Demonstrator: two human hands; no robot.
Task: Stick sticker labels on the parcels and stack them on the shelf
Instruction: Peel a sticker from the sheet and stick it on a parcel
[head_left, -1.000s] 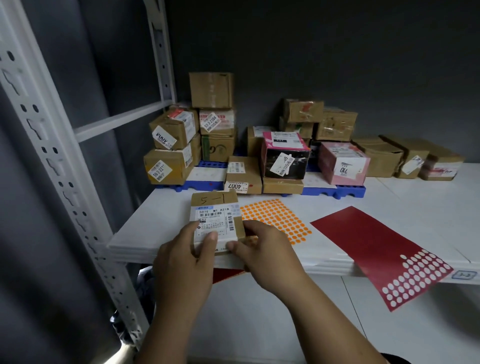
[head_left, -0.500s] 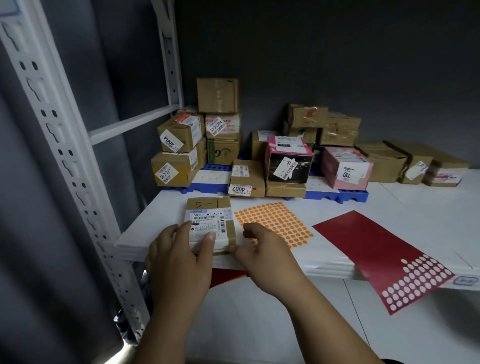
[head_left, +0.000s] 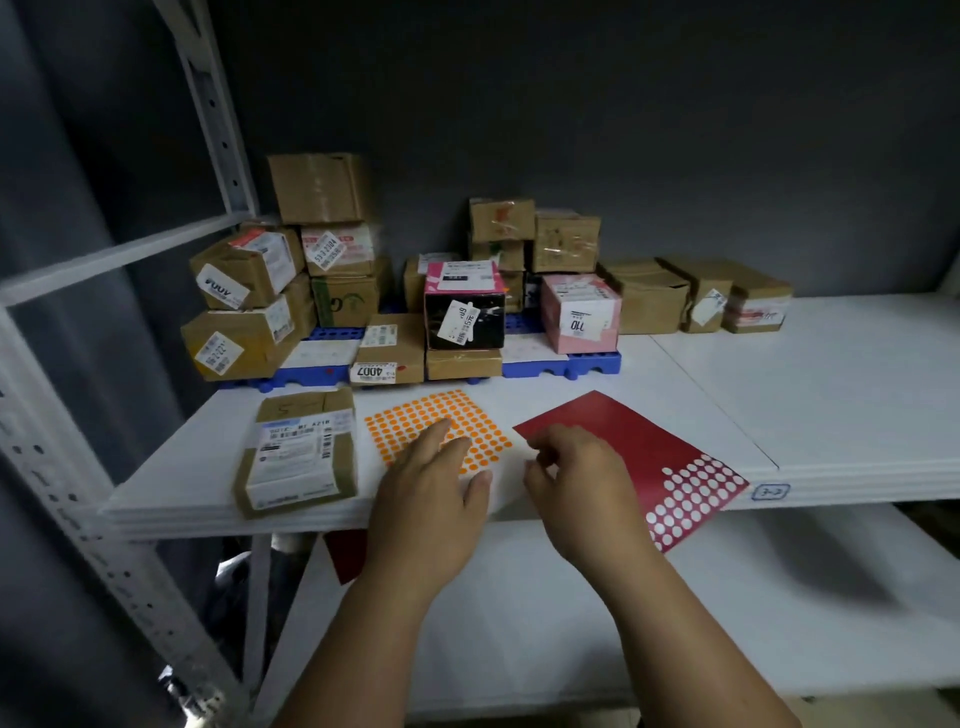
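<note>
A flat brown parcel (head_left: 298, 452) with a white shipping label lies at the front left of the white shelf (head_left: 779, 405), and neither hand touches it. To its right lies a sheet of orange dot stickers (head_left: 441, 421). My left hand (head_left: 434, 483) rests flat on this sheet with straight fingers. My right hand (head_left: 576, 478) hovers at the sheet's right edge, over the near corner of a red sticker sheet (head_left: 639, 441), with its fingers curled; whether it pinches a sticker I cannot tell.
Stacked brown, pink and black parcels (head_left: 467, 312) stand on a blue pallet (head_left: 566, 364) at the back. More brown boxes (head_left: 696, 296) sit to the right. A white shelf upright (head_left: 52, 395) rises at left. A lower shelf (head_left: 727, 597) lies below.
Both hands have let go of the flat parcel and moved right. The left hand now lies on the orange sheet and the right hand is by the red sheet.
</note>
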